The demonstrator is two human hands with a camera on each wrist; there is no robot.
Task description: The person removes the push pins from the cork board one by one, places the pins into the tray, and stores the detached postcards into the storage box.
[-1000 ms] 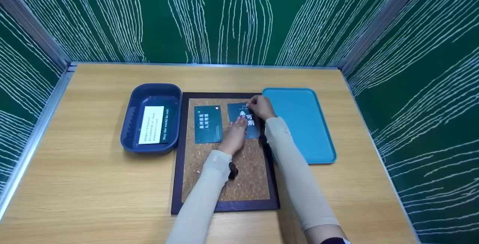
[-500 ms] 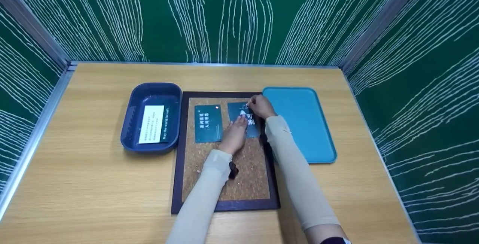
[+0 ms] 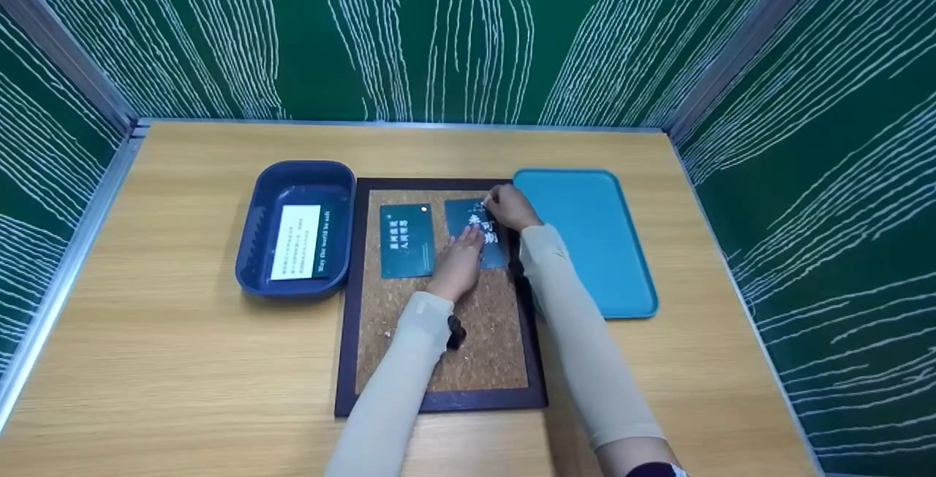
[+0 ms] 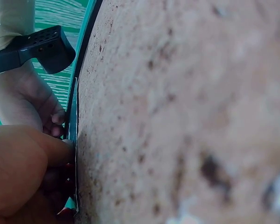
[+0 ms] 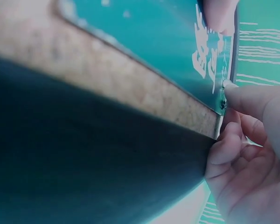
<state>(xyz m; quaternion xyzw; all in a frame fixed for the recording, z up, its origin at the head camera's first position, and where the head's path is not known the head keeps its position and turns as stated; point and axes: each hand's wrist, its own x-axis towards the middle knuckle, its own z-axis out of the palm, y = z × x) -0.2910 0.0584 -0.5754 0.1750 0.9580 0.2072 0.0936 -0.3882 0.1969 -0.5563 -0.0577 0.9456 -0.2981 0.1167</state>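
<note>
Two dark green cards with white Chinese characters lie side by side on the framed corkboard (image 3: 479,360). My left hand (image 3: 457,265) rests its extended fingers on the right card (image 3: 461,213), covering part of its lettering. At that card's top right corner, my right hand (image 3: 512,208) pinches a tiny thing like a push pin, mostly hidden by the fingers. In the right wrist view, the thumb (image 5: 245,98) presses at the card's corner, and the other fingers curl by the board's edge. The left card (image 3: 407,257) has a small pin-like dot at its top right corner.
A navy basin (image 3: 248,272) stands left of the board, holding a white-and-green card (image 3: 296,243) with printed text. The flat turquoise tray (image 3: 603,243) lies to the right, partly behind the right forearm. Green patterned panels (image 3: 468,38) enclose the wooden table (image 3: 183,360).
Both hands keep almost the same places on the right card. The view has shifted very slightly; nothing else visibly moves.
</note>
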